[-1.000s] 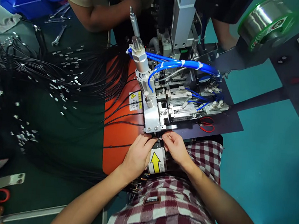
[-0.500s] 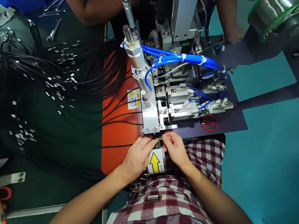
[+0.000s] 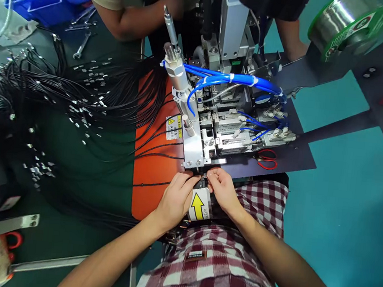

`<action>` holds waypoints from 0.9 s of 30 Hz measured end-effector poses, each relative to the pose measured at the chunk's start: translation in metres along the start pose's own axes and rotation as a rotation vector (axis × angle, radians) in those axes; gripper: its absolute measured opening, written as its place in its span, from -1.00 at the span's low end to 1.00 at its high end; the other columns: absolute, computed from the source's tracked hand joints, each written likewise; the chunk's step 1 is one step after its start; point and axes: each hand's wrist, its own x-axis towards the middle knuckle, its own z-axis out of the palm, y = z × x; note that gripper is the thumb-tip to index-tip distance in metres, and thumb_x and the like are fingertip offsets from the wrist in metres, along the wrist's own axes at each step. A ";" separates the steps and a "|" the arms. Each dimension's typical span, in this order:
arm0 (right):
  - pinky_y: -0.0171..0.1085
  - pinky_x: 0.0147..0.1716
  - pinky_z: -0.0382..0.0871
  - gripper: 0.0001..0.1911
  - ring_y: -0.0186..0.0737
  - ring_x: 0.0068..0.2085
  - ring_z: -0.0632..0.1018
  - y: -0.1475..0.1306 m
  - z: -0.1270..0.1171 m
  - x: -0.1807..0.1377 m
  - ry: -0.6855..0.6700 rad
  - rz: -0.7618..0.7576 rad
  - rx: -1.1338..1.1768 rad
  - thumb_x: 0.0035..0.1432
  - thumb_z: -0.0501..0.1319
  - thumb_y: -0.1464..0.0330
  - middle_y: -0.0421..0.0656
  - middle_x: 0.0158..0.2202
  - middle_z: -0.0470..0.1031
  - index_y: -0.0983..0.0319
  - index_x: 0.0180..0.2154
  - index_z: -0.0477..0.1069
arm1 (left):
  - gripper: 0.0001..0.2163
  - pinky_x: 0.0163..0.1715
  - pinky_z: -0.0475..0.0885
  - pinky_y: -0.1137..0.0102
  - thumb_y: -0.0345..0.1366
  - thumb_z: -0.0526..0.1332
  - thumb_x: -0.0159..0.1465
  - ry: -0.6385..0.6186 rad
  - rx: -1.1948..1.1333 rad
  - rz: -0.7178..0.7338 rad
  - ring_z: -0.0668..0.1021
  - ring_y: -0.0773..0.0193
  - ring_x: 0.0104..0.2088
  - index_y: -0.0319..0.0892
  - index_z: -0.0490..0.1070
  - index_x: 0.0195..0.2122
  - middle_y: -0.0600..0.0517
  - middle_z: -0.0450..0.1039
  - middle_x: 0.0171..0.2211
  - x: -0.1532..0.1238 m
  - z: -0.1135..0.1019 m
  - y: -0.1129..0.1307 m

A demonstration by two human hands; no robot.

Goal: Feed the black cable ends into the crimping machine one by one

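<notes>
My left hand [image 3: 177, 197] is closed, its thumb and index finger pinching the end of a black cable [image 3: 152, 184] that comes in from the left. A small shiny metal connector [image 3: 203, 176] shows between the fingertips of both hands. My right hand [image 3: 221, 188] pinches the connector's other side, its fingers curled. Both hands are at the near end of a machine [image 3: 192, 150] with a silver plate, over a black track. Just below them is a white label with a yellow arrow [image 3: 198, 206]. The fingers partly hide the connector.
Many black cables with metal ends [image 3: 90, 100] lie across the green table at left, some over an orange mat [image 3: 145, 202]. Red-handled scissors [image 3: 267, 160] lie right of the machine. A solder wire spool [image 3: 341, 27] stands at back right. Another person's arm [image 3: 135, 23] rests behind the machine.
My hands stay at the same place on the machine, fingertips still together around the connector. The view has shifted slightly, bringing more of the left table into sight.
</notes>
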 end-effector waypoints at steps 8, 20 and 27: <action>-0.34 -0.62 0.11 -0.71 -0.40 -0.63 0.25 -0.001 -0.001 0.001 -0.002 -0.024 -0.044 0.12 0.18 0.12 -0.35 -0.64 0.21 0.20 -0.43 0.24 | -0.70 -0.11 0.44 0.29 -0.54 0.03 0.29 -0.008 -0.064 0.022 0.40 0.17 -0.11 -0.26 0.34 0.02 -0.14 0.34 -0.13 0.000 0.000 -0.003; -0.35 -0.57 0.11 -0.65 -0.40 -0.61 0.25 -0.003 -0.008 0.002 -0.064 0.024 -0.015 0.08 0.22 0.08 -0.35 -0.67 0.24 0.23 -0.47 0.28 | -0.66 -0.12 0.45 0.22 -0.50 -0.01 0.31 -0.042 -0.013 0.016 0.39 0.14 -0.12 -0.21 0.29 0.08 -0.14 0.34 -0.13 -0.001 0.002 -0.003; -0.35 -0.58 0.08 -0.66 -0.40 -0.62 0.23 -0.002 -0.007 0.003 -0.058 0.036 0.002 0.05 0.24 0.10 -0.36 -0.68 0.24 0.23 -0.47 0.29 | -0.65 -0.04 0.42 0.21 -0.48 -0.01 0.32 -0.060 0.028 -0.055 0.38 0.12 -0.02 -0.20 0.27 0.12 -0.16 0.30 -0.05 -0.011 -0.009 -0.001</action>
